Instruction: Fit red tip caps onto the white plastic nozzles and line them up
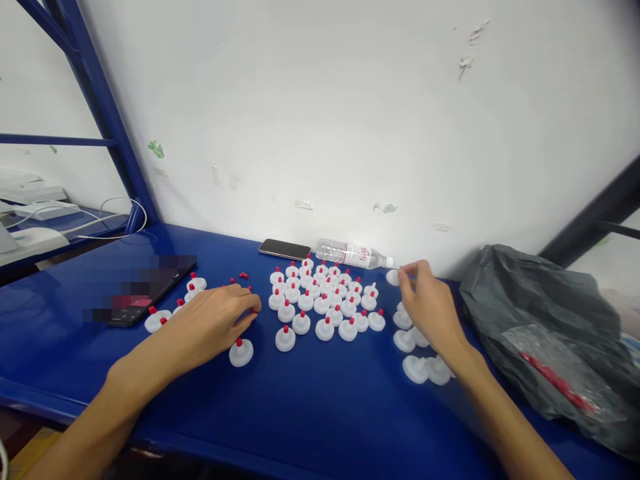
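My right hand (427,303) pinches the thin spout of a white plastic nozzle cap (393,277) at the back right, near the wall. Under and beside that hand lie several white caps (416,369) with no red tip showing. My left hand (217,317) is curled palm-down over the table, thumb close to the forefinger; whatever they hold is hidden. Small red tips (243,275) lie loose just beyond its knuckles. A red-tipped white cap (241,352) stands below its fingers. Between my hands, many red-tipped caps (325,328) stand upright in a cluster.
A clear plastic bottle (350,254) and a dark phone (285,249) lie along the wall. To the left is a black tablet-like device (150,297). A dark plastic bag (530,293) fills the right side, with a clear bag of red pieces (557,380) on it.
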`<action>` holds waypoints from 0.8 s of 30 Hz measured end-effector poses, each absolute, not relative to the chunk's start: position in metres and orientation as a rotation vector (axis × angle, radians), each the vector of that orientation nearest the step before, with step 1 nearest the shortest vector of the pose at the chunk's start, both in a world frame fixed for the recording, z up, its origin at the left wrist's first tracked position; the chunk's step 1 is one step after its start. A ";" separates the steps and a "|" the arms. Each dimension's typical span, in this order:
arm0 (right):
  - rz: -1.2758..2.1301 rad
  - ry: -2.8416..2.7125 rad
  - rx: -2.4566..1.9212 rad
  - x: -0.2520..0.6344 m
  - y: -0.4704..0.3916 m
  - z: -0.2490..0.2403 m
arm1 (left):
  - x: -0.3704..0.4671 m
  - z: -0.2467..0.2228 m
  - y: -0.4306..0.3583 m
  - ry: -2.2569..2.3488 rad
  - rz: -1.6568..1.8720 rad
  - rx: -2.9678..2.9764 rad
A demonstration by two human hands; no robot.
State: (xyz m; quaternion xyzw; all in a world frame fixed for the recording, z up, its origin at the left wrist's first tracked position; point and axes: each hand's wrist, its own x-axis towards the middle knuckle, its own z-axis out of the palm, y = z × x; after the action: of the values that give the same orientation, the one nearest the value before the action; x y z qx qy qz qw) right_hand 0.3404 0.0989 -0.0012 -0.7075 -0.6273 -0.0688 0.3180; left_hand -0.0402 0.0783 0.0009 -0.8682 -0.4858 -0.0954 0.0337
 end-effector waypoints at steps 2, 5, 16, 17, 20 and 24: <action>-0.078 -1.570 -1.750 0.337 0.096 0.003 | -0.040 0.001 0.079 -1.424 -0.342 -2.635; 0.095 -1.527 -1.566 0.327 0.089 0.011 | -0.039 0.001 0.079 -1.315 -0.449 -2.565; 0.057 -1.976 -0.909 0.271 0.052 0.010 | -0.022 0.014 0.058 -0.900 -1.020 -2.601; 0.020 -2.031 -0.836 0.268 0.050 0.007 | -0.019 0.015 0.053 -0.880 -1.035 -2.612; -0.091 -2.115 -0.659 0.256 0.046 0.001 | -0.007 0.016 0.039 -0.891 -1.015 -2.675; -0.252 -2.148 -0.588 0.246 0.043 0.000 | 0.007 0.011 0.032 -0.879 -1.017 -2.790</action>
State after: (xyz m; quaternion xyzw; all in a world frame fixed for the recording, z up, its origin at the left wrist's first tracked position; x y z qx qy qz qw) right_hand 0.2465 0.0432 -0.0005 -0.2362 -0.8628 -0.1011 0.4354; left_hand 0.0074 0.0316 0.0110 -0.9007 -0.2837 -0.3282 0.0225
